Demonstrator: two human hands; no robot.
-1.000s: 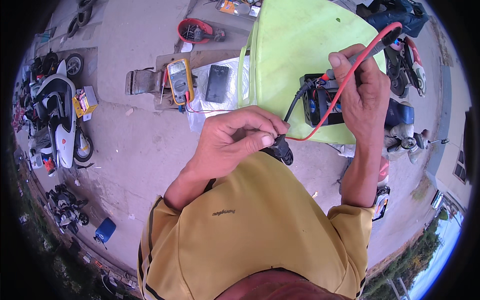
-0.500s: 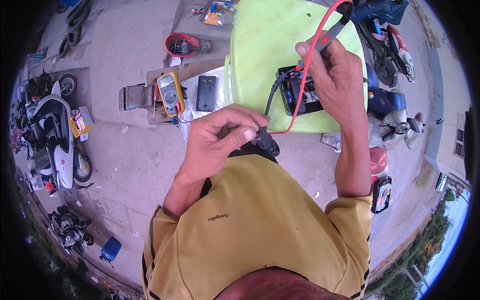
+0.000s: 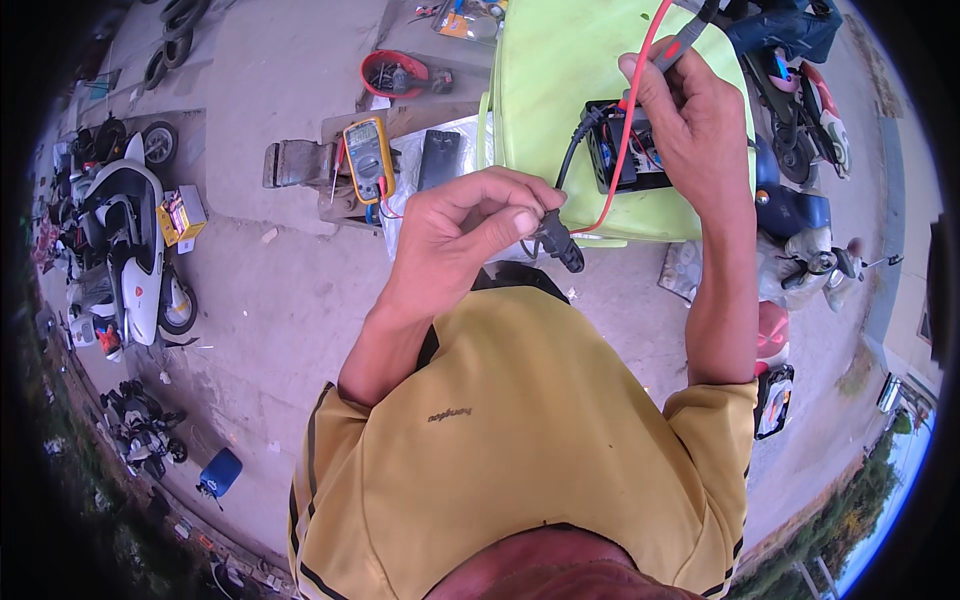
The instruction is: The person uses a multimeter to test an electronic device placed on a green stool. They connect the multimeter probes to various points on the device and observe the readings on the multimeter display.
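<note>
My left hand [image 3: 470, 225] is closed, thumb and fingers pinching a black cable connector [image 3: 562, 245] near my chest. A black cord [image 3: 568, 160] rises from it toward an opened black box [image 3: 610, 165] with wires inside. That box lies on a lime-green covered surface [image 3: 550, 60]. Above the box, my right hand [image 3: 700, 130] grips a grey-and-red test probe [image 3: 680, 46]. A red lead [image 3: 628, 150] loops down past the right hand's fingers and the box. Left of the surface sits a yellow multimeter [image 3: 369, 160] with leads plugged in; its display is too small to read.
Beside the multimeter, a flat black rectangular case [image 3: 440, 157] rests on silvery sheeting. A red bowl [image 3: 383, 78] of small parts stands farther off. A white scooter [image 3: 138, 250] and a yellow carton [image 3: 182, 217] are at the left; more scooters [image 3: 800, 215] stand at the right.
The surroundings have shifted right and slightly up in the picture as the view turned. Both hands keep their holds, and the connector now points more down and to the right.
</note>
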